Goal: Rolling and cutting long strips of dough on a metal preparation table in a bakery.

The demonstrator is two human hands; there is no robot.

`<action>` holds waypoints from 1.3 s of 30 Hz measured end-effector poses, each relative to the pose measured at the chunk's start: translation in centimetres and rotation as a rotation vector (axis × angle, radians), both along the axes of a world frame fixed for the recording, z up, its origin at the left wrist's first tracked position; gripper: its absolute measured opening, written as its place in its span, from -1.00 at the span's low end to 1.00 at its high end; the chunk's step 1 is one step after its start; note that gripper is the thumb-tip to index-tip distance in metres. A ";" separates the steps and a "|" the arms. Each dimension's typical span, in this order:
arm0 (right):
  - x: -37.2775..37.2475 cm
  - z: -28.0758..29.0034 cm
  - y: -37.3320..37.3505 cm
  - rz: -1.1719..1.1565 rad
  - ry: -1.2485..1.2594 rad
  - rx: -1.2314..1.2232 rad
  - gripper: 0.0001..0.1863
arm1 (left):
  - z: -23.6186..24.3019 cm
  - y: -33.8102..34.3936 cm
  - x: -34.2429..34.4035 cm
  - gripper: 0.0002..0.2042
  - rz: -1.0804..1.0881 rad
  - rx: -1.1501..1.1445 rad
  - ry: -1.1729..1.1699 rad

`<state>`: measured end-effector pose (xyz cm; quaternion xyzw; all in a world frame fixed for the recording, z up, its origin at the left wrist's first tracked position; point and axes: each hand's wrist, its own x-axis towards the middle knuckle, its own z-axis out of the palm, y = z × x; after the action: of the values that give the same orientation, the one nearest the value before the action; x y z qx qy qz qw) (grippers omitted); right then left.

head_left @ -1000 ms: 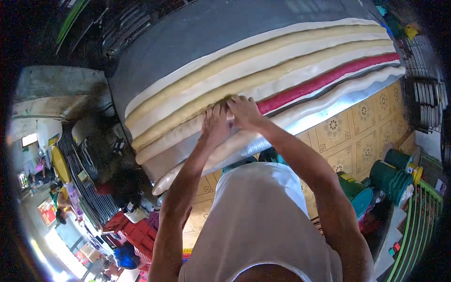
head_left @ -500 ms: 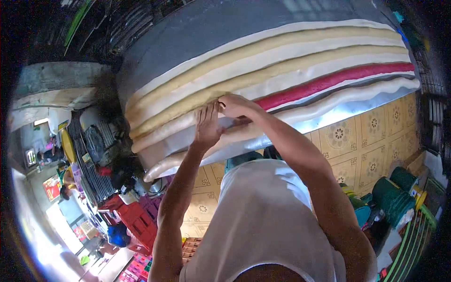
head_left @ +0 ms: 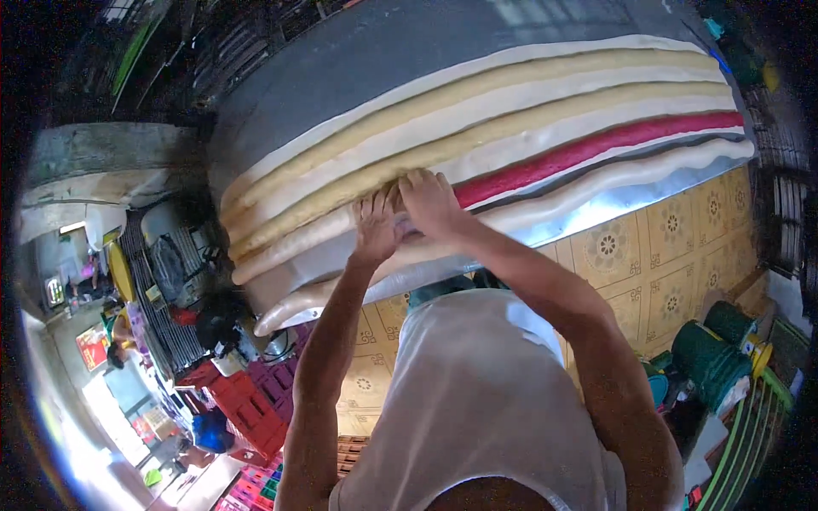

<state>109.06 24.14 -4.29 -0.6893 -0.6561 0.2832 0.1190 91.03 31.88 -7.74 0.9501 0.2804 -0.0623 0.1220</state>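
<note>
Long strips of pale yellow dough (head_left: 477, 134) and white dough or sheet (head_left: 554, 85) lie across a dark table (head_left: 341, 68), with a red strip (head_left: 596, 146) on the right and a wavy pale rope (head_left: 648, 166) along the near edge. My left hand (head_left: 375, 223) rests on the pale strip at mid-table, fingers stretched over its top. Just right of it, my right hand (head_left: 429, 204) has its fingers curled over the dough at the left end of the red strip. The material beneath both palms is partly hidden.
Patterned tiled flooring (head_left: 639, 255) lies below the table's edge. Green containers (head_left: 707, 349) and a green railing (head_left: 741, 434) are at lower right. Red crates (head_left: 243, 404), stacked trays (head_left: 162, 332) and a person (head_left: 123, 341) are at the left.
Since half a second ago my right hand has turned, its fingers now reaching forward over the dough. My left hand sits slightly left of where it was a second ago.
</note>
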 end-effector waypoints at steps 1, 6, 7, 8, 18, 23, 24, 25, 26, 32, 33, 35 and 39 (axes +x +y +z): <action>-1.7 -0.7 -1.8 -0.064 -0.373 0.428 -0.44 | 0.0 0.3 -0.1 -0.16 0.007 -0.002 0.136; -0.7 -1.3 -1.2 -0.109 -0.119 0.016 -0.35 | 1.7 0.6 1.0 -0.20 -0.037 -0.088 0.009; 0.6 -1.5 0.7 -0.121 -0.127 0.014 -0.35 | 1.6 0.3 1.0 -0.20 -0.045 -0.067 0.043; 3.1 -2.2 2.3 -0.068 0.112 -0.196 -0.29 | 1.1 -0.2 1.2 -0.21 -0.130 -0.011 -0.118; 0.9 -0.6 -1.5 -0.191 -0.181 -0.066 -0.30 | 1.9 -0.4 3.6 -0.23 -0.105 -0.067 -0.073; 4.8 -1.4 -0.8 -0.125 0.056 -0.148 -0.32 | 1.9 -2.5 6.0 -0.23 -0.035 0.046 -0.169; 3.8 -1.7 -2.7 -0.107 -0.155 0.112 -0.34 | 2.5 -2.1 7.0 -0.22 0.002 -0.041 -0.060; 2.5 -1.5 -4.6 -0.085 -0.351 0.378 -0.36 | 3.0 -2.1 7.2 -0.20 0.048 -0.129 0.056; 2.4 -1.3 -6.0 -0.155 -0.312 0.352 -0.37 | 3.1 -1.9 7.8 -0.20 0.041 -0.138 0.018; 9.7 1.5 -0.8 -0.067 0.158 -0.189 -0.48 | 1.8 -3.9 7.4 -0.14 0.039 -0.112 0.001; 11.4 1.4 -0.3 0.012 0.421 -0.390 -0.51 | 1.8 -4.4 8.2 -0.12 0.026 -0.082 -0.128; 10.1 0.7 -2.8 0.013 0.169 -0.118 -0.45 | 1.6 -4.9 9.3 -0.09 0.059 -0.048 -0.079; 7.5 -2.5 -7.8 -0.124 -0.242 0.407 -0.21 | 2.5 -4.4 11.8 -0.14 0.094 -0.049 0.118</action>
<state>116.53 16.35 -6.78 -0.7192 -0.6654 0.0528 0.1930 102.81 27.50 -5.20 0.9273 0.3298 -0.1192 0.1310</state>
